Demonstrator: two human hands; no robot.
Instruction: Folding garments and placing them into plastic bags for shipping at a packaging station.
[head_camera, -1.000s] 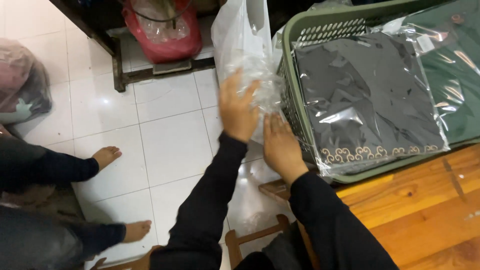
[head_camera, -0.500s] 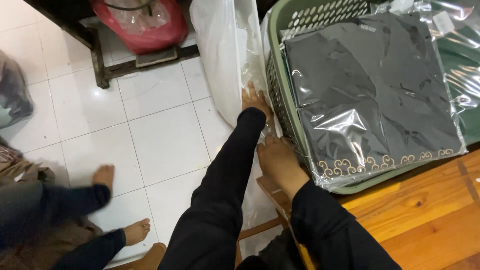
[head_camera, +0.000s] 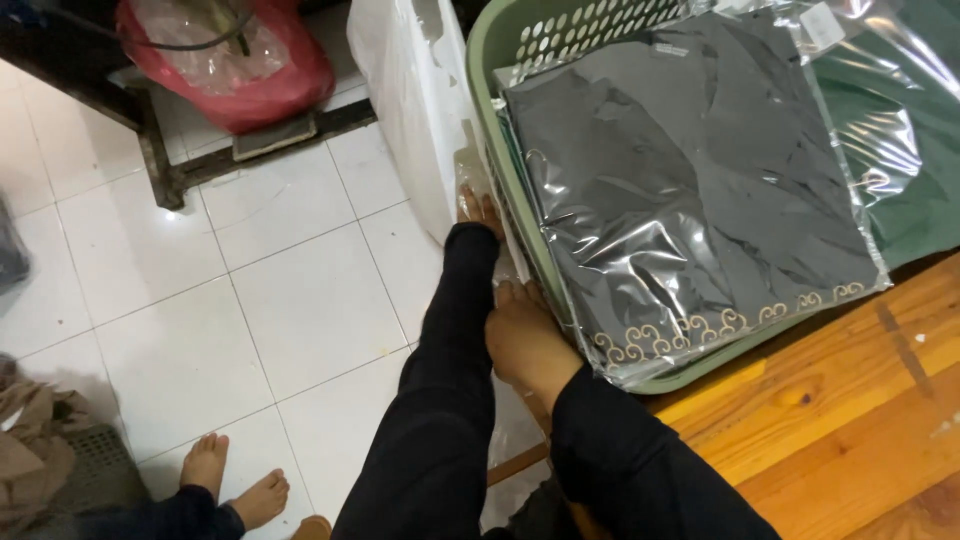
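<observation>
Only one view here, the head camera looking straight down, so here's what's in it.

Both arms are in black sleeves and reach down along the outside wall of a green plastic laundry basket (head_camera: 492, 40) that sits on a wooden table (head_camera: 850, 420). The left hand (head_camera: 480, 210) is pushed down low between the basket wall and a white plastic bag (head_camera: 410, 90) that hangs just beside it. Only the knuckles and back of that hand show, so I honestly can't tell if it's gripping anything or just resting there. It's touching crinkly clear plastic at the basket's edge.

The right hand (head_camera: 525, 340) is nearer the camera, pressed against the basket's near corner. Its fingers curl down over the edge of some clear plastic and disappear, so whether it's actually clamped on it I can't say either.

In the basket, on top, lies a folded dark grey garment in a clear bag (head_camera: 690, 190), with a pale swirly trim along its lower edge. It lies flat and sticks out a bit over the rim. Beside it on the right is a green packaged garment (head_camera: 910, 150).

Down on the white tiled floor (head_camera: 290, 310) there's a red plastic bag (head_camera: 225, 60) on a low dark shelf, and someone else's bare feet (head_camera: 235, 480) at the bottom left.
</observation>
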